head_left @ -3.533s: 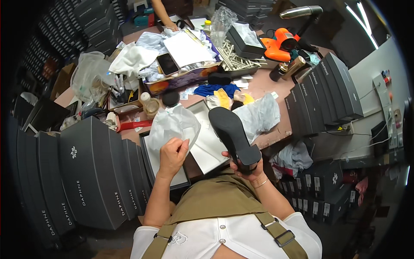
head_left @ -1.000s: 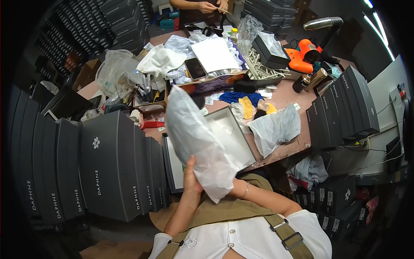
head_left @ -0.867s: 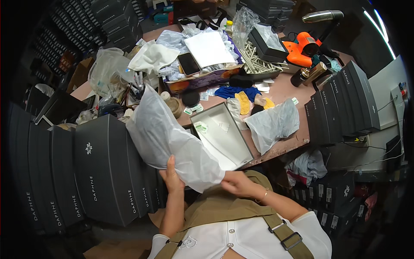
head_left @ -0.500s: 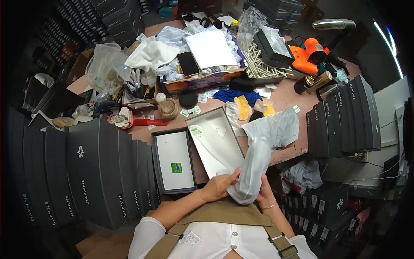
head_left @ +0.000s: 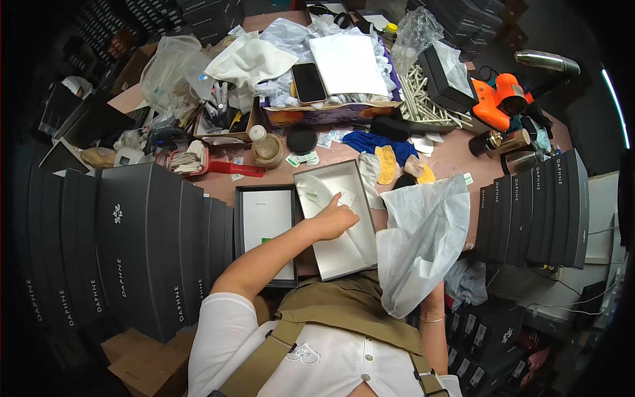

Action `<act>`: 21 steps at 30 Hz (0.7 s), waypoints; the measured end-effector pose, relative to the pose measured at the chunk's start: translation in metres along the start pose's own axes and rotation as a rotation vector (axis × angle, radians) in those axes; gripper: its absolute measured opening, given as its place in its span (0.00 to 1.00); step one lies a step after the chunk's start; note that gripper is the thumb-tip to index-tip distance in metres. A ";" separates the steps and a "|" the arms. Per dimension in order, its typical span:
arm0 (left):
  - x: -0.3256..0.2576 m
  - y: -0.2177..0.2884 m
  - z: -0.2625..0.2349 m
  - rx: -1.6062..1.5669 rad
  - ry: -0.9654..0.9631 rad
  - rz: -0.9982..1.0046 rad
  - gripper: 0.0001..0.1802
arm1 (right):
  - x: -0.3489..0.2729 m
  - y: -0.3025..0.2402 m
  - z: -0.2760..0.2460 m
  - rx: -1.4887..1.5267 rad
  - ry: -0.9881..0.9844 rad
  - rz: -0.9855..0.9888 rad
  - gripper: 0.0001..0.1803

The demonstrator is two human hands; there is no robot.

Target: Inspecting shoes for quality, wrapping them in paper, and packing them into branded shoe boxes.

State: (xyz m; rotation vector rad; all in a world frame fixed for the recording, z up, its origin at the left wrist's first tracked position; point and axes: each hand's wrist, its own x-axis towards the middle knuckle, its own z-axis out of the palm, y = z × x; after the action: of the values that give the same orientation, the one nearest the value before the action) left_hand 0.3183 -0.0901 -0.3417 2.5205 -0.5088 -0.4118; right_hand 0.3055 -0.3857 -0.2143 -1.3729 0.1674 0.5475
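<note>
Head view: the left hand is over the open box, index finger stretched out toward its upper part and the other fingers curled. Whether the fingertips touch the box or pinch anything small, I cannot tell. On the right, the wrist shows below the white bag, but the right hand itself is hidden behind the cloth, so I cannot tell how tightly it grips, if at all. The bag's lower end droops loosely in front of that wrist, probably because the right arm is bearing it from beneath or behind; what it contains does not show.

The open box lies with its hollow side up, right in front of the wearer, perhaps so that both hands can reach inside; a small green-and-white packet is in it. Just to its left is a shallow dark tray with a pale bottom, also facing up. Dark boxes stand on edge in a row at the left, likely to save room on the counter.

Relative to the hands, the white bag is to the right of the left hand and apart from it, while it covers the right hand, near the counter's front edge.
</note>
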 end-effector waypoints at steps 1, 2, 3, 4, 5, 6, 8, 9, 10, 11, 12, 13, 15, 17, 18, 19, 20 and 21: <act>-0.014 0.012 -0.023 -0.133 0.049 -0.008 0.10 | 0.007 -0.001 0.008 0.013 -0.059 0.006 0.43; -0.033 0.017 -0.042 -0.281 0.229 -0.039 0.09 | 0.014 -0.003 0.018 0.026 -0.112 0.011 0.43; -0.048 0.012 -0.047 -0.397 0.473 -0.117 0.09 | 0.021 -0.005 0.029 0.039 -0.170 0.011 0.43; -0.057 0.008 -0.052 -0.516 0.712 -0.183 0.09 | 0.034 0.009 0.036 0.017 -0.255 -0.044 0.39; -0.063 0.000 -0.048 -0.678 0.982 -0.225 0.10 | 0.053 0.034 0.031 -0.044 -0.382 -0.024 0.32; -0.068 -0.011 -0.047 -0.920 1.221 -0.290 0.08 | 0.065 0.042 0.046 -0.116 -0.462 0.022 0.29; -0.077 -0.010 -0.071 -1.087 1.455 -0.277 0.06 | 0.095 0.071 0.066 -0.465 -0.571 0.056 0.33; -0.076 -0.009 -0.074 -1.045 1.555 -0.251 0.06 | 0.109 0.100 0.075 -0.695 -0.584 -0.168 0.36; -0.077 -0.006 -0.073 -0.975 1.470 -0.261 0.06 | 0.117 0.130 0.076 -1.144 -0.545 -0.108 0.39; -0.079 -0.003 -0.071 -0.905 1.389 -0.275 0.06 | 0.115 0.156 0.079 -1.314 -0.539 -0.418 0.39; -0.079 0.002 -0.066 -0.609 1.323 -0.224 0.10 | 0.107 0.155 0.090 -1.342 -0.531 -0.395 0.37; -0.076 0.008 -0.065 -0.432 1.245 -0.165 0.11 | 0.099 0.144 0.100 -1.367 -0.511 -0.373 0.36; -0.068 0.023 -0.058 -0.101 1.064 -0.044 0.12 | 0.071 0.122 0.096 -1.395 -0.568 -0.568 0.32; -0.052 0.038 -0.038 0.033 0.741 -0.003 0.13 | 0.040 0.081 0.094 -1.292 -0.568 -0.567 0.29; -0.043 0.038 -0.019 0.112 0.564 -0.037 0.13 | 0.019 0.052 0.097 -1.171 -0.541 -0.471 0.27; -0.035 0.036 0.006 0.145 0.426 -0.062 0.12 | 0.008 0.038 0.097 -1.053 -0.508 -0.378 0.26; -0.030 0.032 0.029 0.185 0.290 -0.081 0.12 | 0.012 0.033 0.096 -1.108 -0.415 -0.732 0.28; -0.025 0.029 0.039 0.234 0.155 -0.107 0.12 | 0.015 0.030 0.099 -1.259 -0.288 -0.825 0.33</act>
State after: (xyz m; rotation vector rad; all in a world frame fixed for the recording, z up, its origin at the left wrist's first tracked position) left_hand 0.2734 -0.1194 -0.3524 2.7861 -0.3823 -0.2022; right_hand 0.2854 -0.2838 -0.2263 -2.3241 -1.1181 0.0799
